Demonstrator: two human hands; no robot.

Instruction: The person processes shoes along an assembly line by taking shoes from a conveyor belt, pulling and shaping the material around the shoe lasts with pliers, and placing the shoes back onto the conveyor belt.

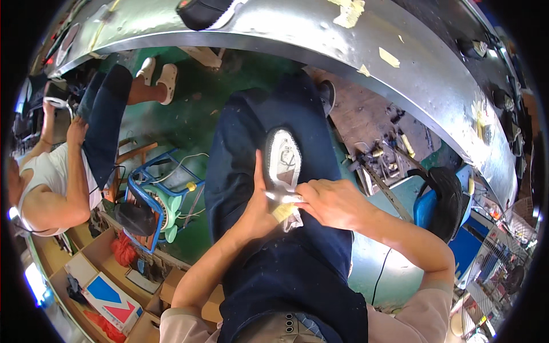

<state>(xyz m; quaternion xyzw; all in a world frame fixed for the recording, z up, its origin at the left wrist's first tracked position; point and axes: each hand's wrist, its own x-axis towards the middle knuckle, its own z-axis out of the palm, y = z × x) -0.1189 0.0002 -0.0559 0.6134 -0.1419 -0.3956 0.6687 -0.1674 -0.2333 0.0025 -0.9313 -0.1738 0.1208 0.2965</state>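
Observation:
A shoe [284, 153] lies bottom up on my lap, its toe pointing away from me. Its pale underside carries dark markings, and a dark, stitched-looking edge runs round the toe. My left hand [255, 214] grips the shoe's heel end from the left, thumb stretched up along its side and the other fingers mostly hidden. From the right, my right hand [331, 201] closes its thumb and fingers on shiny, light material at the narrow heel part. A yellowish patch [283, 212] and a loose whitish end show just below the fingers.
A curved metal bench [286, 28] spans the far side, a black shoe [207, 12] on it. At left, another person [63, 177] sits handling something; a blue-framed fan [160, 208] stands nearby. Tools [380, 154] lie at right, beside a blue chair [426, 206]. Boxes [111, 297] fill the lower left.

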